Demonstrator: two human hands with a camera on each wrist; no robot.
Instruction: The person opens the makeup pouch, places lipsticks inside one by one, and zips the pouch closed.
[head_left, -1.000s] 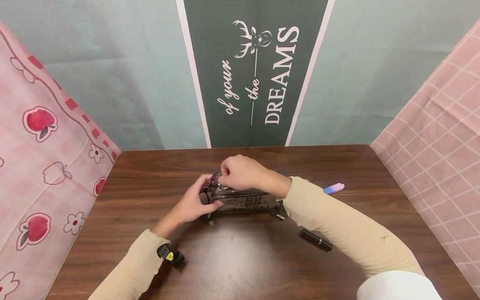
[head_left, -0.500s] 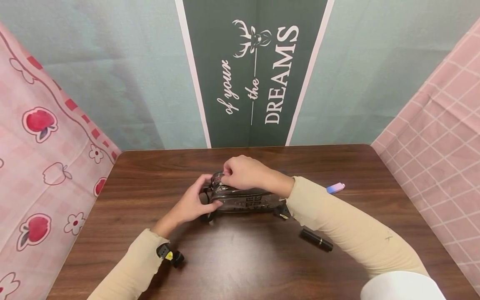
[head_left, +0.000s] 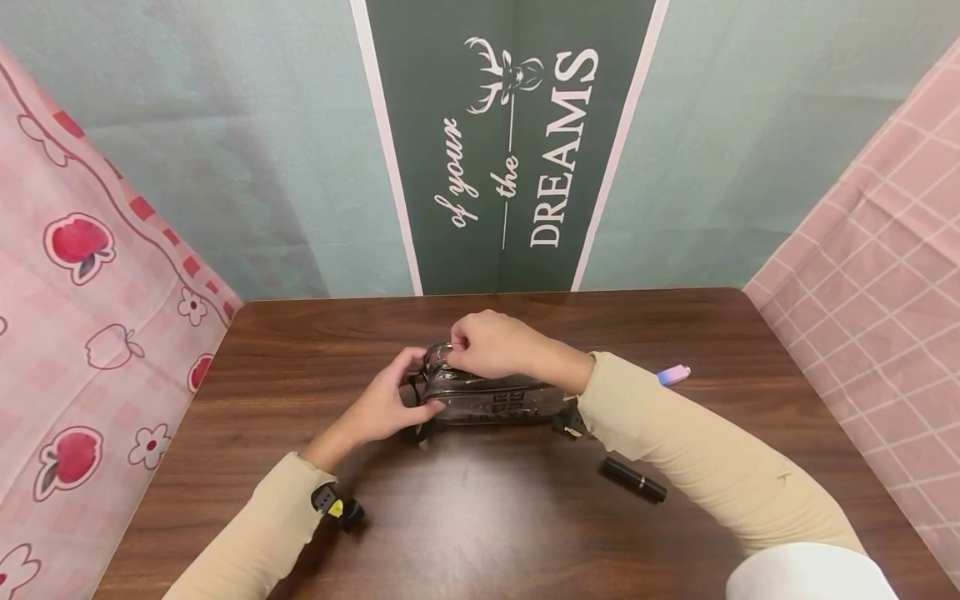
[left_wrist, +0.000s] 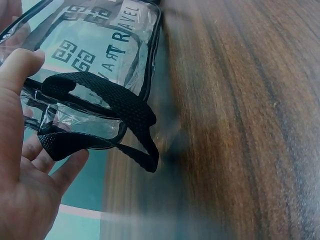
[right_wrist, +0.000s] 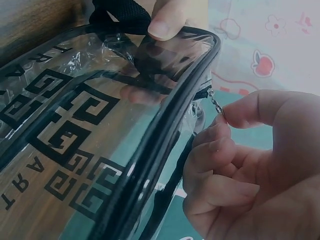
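Observation:
A clear plastic travel bag (head_left: 468, 408) with black piping and printed lettering stands on the table. My left hand (head_left: 393, 402) grips its left end, thumb on the near face and fingers around the far side. In the left wrist view, a black webbing handle (left_wrist: 112, 95) loops out from that end beside the palm. Above the bag's top, my right hand (head_left: 495, 346) is bent inward. The right wrist view shows its thumb and index finger pinching a small metal zipper pull (right_wrist: 216, 103) near the bag's corner. The right forearm covers the bag's right end.
A black tube with a gold band (head_left: 632, 481) lies below the right forearm. Beyond that sleeve, a pink-and-blue stick (head_left: 675, 375) is partly covered. The brown wooden table (head_left: 465, 533) meets hanging cloths at the back and sides.
My right hand has shifted slightly to the right along the bag's top, still pinching the zipper pull. The left hand keeps its grip on the bag's end.

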